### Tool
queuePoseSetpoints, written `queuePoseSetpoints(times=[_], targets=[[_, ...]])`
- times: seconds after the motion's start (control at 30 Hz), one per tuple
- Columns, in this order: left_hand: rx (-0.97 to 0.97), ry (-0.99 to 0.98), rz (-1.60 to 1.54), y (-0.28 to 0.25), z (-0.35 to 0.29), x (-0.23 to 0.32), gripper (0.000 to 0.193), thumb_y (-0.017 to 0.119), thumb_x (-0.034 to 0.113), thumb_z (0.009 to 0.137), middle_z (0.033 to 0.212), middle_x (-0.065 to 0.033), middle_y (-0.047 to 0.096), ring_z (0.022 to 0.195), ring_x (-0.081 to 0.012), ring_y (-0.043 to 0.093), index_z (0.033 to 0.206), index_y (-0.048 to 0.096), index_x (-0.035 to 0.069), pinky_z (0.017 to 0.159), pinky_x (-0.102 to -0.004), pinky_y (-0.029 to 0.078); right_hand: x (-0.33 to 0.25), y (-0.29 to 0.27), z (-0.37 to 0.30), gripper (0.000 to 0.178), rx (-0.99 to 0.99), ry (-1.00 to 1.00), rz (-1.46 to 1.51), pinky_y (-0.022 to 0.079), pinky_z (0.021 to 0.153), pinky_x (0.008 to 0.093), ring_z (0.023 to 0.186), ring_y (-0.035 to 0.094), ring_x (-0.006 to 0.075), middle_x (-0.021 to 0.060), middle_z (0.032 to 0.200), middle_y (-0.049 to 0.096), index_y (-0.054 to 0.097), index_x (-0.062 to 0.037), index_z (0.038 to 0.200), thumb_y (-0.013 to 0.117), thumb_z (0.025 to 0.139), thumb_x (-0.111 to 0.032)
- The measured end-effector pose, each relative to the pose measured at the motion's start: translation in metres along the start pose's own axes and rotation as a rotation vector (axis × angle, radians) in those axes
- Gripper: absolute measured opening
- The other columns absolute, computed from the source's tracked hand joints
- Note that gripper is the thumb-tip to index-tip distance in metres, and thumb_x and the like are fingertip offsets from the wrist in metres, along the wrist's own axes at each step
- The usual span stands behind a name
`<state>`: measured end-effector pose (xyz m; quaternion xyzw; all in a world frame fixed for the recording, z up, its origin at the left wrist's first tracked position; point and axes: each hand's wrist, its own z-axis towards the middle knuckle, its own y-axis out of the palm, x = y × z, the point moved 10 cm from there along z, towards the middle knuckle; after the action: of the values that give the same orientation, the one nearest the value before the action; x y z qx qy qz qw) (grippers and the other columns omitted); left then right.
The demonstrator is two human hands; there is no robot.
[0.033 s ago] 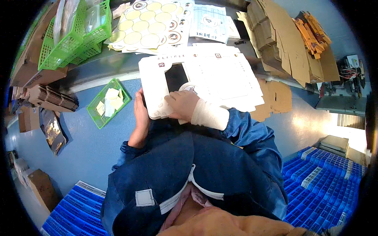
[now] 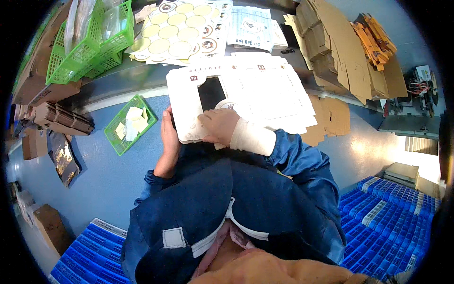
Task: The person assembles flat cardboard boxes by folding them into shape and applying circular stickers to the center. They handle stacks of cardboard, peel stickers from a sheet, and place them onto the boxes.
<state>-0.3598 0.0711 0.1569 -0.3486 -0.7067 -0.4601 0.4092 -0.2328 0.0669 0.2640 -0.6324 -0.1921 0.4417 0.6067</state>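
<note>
Flat white printed card sheets (image 2: pixel 269 102) lie in a stack before me, jutting over the table's near edge. The top one bears a dark rectangle (image 2: pixel 211 93), either a cut-out or a panel; I cannot tell which. Partly over its lower corner sits a round label (image 2: pixel 228 104). My left hand (image 2: pixel 169 139) stands along the stack's left edge, fingers stretched and touching it. My right hand (image 2: pixel 220 126), its wrist wrapped in a pale band, rests on the card just below the label. Its fingers are bent together; what they pinch, if anything, is hidden.
Sheets of round yellow stickers (image 2: pixel 169 31) and a handwritten paper (image 2: pixel 250 26) lie behind the stack. Green baskets (image 2: pixel 75 61) stand far left, folded cardboard (image 2: pixel 338 45) far right. A small green basket (image 2: pixel 113 137) holds paper scraps. Blue stacks (image 2: pixel 388 222) flank me.
</note>
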Motion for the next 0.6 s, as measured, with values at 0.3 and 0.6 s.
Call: queuePoseSetpoints(times=[0.3,0.6], targets=[[-0.063,0.056,0.041,-0.001,0.002,-0.013,0.042,0.034,0.028,0.099,0.116,-0.0145,0.054,0.103,-0.0196,0.055,0.123,0.046,-0.004,0.090,-0.0319,0.044,0.007,-0.034,-0.001,0.051,-0.030,0.012,0.090,0.046,0.078,0.0387,0.089,0.059,0.0313,0.0137,0.093,0.059,0.054,-0.0042,0.102,0.070,0.068,-0.038],[-0.155,0.044,0.210,-0.005,0.007,-0.028,0.039,0.044,0.002,0.086,0.115,-0.0131,0.056,0.102,-0.0177,0.055,0.124,0.044,-0.006,0.089,-0.0287,0.042,-0.008,-0.188,-0.017,0.068,0.346,0.026,-0.015,0.049,0.074,0.0357,0.088,0.058,0.0285,0.0151,0.111,0.053,0.046,-0.0053,0.125,0.076,0.069,-0.030]])
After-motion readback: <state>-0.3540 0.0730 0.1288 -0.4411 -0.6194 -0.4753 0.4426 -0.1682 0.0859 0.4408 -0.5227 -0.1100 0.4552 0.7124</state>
